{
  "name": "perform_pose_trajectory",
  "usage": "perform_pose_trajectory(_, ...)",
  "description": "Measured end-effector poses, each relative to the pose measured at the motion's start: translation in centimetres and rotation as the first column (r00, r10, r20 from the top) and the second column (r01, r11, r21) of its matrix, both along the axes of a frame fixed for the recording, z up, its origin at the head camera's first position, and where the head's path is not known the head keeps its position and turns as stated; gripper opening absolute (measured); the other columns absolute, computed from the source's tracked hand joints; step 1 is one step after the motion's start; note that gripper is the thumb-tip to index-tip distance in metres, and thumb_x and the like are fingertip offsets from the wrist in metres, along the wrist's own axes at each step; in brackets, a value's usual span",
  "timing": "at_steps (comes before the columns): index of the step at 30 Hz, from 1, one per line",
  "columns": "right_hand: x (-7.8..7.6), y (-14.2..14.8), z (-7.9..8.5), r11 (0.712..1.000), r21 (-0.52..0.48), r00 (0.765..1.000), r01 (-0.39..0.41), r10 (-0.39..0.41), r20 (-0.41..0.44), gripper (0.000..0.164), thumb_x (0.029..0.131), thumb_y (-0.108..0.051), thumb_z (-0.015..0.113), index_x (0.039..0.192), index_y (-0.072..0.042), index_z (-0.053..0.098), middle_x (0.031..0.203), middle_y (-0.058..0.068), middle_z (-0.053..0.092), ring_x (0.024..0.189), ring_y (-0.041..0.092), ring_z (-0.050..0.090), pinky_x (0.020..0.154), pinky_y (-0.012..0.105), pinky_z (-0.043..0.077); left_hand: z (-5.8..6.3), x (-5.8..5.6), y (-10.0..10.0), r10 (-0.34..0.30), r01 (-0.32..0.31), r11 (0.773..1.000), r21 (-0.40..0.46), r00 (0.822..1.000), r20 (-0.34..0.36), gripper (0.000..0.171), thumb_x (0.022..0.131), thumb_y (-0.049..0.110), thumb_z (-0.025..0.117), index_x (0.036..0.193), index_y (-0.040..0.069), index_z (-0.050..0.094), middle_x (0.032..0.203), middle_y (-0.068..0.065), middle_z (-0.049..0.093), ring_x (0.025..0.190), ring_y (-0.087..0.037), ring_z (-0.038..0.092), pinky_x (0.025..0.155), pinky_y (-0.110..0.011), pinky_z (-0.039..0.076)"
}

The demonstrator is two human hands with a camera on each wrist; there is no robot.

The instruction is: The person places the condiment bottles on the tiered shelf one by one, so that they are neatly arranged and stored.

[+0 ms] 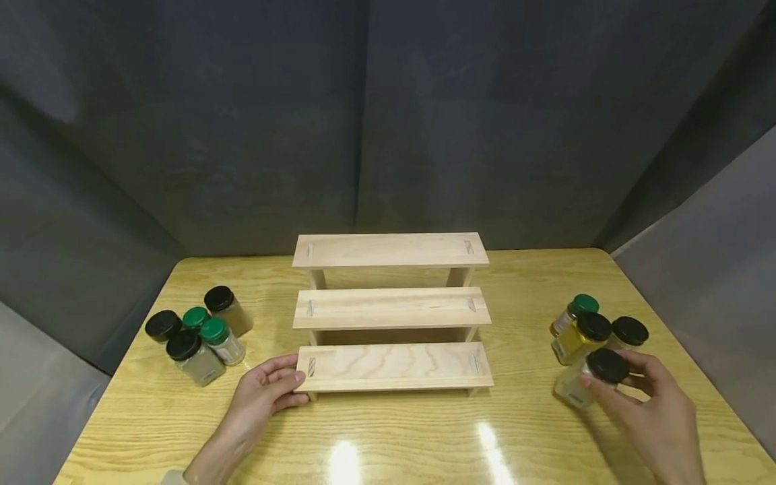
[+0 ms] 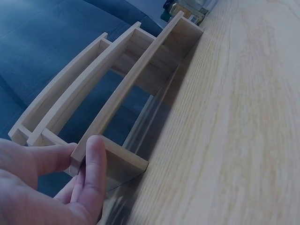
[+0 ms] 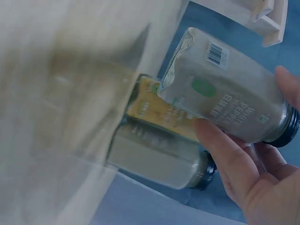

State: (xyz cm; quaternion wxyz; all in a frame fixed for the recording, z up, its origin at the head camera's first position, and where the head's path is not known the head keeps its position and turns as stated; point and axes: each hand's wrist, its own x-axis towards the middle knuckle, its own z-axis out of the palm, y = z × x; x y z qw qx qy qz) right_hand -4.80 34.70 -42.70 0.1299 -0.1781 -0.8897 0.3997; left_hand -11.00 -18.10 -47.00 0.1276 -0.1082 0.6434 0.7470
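Note:
A three-step wooden rack (image 1: 394, 367) stands mid-table. My left hand (image 1: 263, 394) pinches the left end of its lowest shelf, thumb on top and fingers beneath; the left wrist view shows the same grip on the shelf board (image 2: 126, 89). At the right, my right hand (image 1: 657, 411) grips a white pepper jar (image 3: 229, 89) with a black lid, fingers round its upper part. The jar is tilted, its base raised from the table in the right wrist view. Close behind it stand a yellow-filled jar (image 1: 572, 343), a black-lidded jar (image 3: 154, 152) and a green-capped jar (image 1: 576, 313).
On the left side of the table several spice jars (image 1: 203, 367) cluster, some with black lids and others with green caps. A dark curtain (image 1: 388, 135) hangs behind the table's back edge, and grey cloth panels (image 1: 715, 269) flank both sides.

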Motion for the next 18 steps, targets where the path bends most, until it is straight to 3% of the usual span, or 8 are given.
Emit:
perform_pose_trajectory(3, 0.1, -0.3, 0.6, 1.0, -0.007, 1.0, -0.003, 0.003, -0.018, 0.075, 0.09, -0.03, 0.095, 0.148, -0.001, 0.056, 0.125, -0.013, 0.058, 0.093, -0.016, 0.052, 0.067, 0.009, 0.058, 0.1, 0.0, 0.0, 0.0, 0.0, 1.0, 0.004, 1.0, 0.001, 0.049, 0.109, -0.006, 0.061, 0.153, -0.016, 0.043, 0.108, -0.015, 0.068, 0.089, -0.021, 0.073, 0.084, -0.034, 0.068)
perform_pose_trajectory(7, 0.3, -0.9, 1.6, 1.0, 0.01, 0.998, -0.01, 0.01, -0.054, 0.073, 0.089, -0.03, 0.096, 0.146, -0.002, 0.058, 0.122, -0.02, 0.057, 0.095, -0.015, 0.053, 0.067, 0.008, 0.058, 0.1, 0.0, 0.1, 0.0, 0.0, 1.0, 0.007, 1.0, 0.003, 0.048, 0.109, -0.006, 0.061, 0.152, -0.017, 0.044, 0.108, -0.015, 0.068, 0.09, -0.021, 0.073, 0.084, -0.034, 0.068)
perform_pose_trajectory(13, 0.2, -2.3, 3.4, 0.999, 0.021, 0.995, -0.028, 0.03, -0.093, 0.069, 0.088, -0.033, 0.097, 0.142, -0.008, 0.064, 0.115, -0.016, 0.064, 0.093, -0.013, 0.06, 0.067, 0.01, 0.06, 0.2, 0.0, 0.1, 0.005, -0.005, 1.0, 0.006, 1.0, 0.0, 0.047, 0.108, -0.007, 0.062, 0.151, -0.017, 0.045, 0.108, -0.016, 0.067, 0.089, -0.021, 0.073, 0.085, -0.034, 0.068)
perform_pose_trajectory(18, -0.3, -3.4, 5.3, 0.998, 0.015, 0.989, -0.066, 0.067, -0.128, 0.068, 0.087, -0.032, 0.098, 0.143, -0.011, 0.066, 0.119, -0.011, 0.067, 0.097, -0.01, 0.065, 0.068, 0.012, 0.061, 0.2, 0.1, 0.0, 0.004, -0.004, 1.0, 0.002, 1.0, -0.005, 0.048, 0.108, -0.006, 0.062, 0.152, -0.017, 0.044, 0.107, -0.015, 0.067, 0.089, -0.021, 0.073, 0.085, -0.034, 0.068)
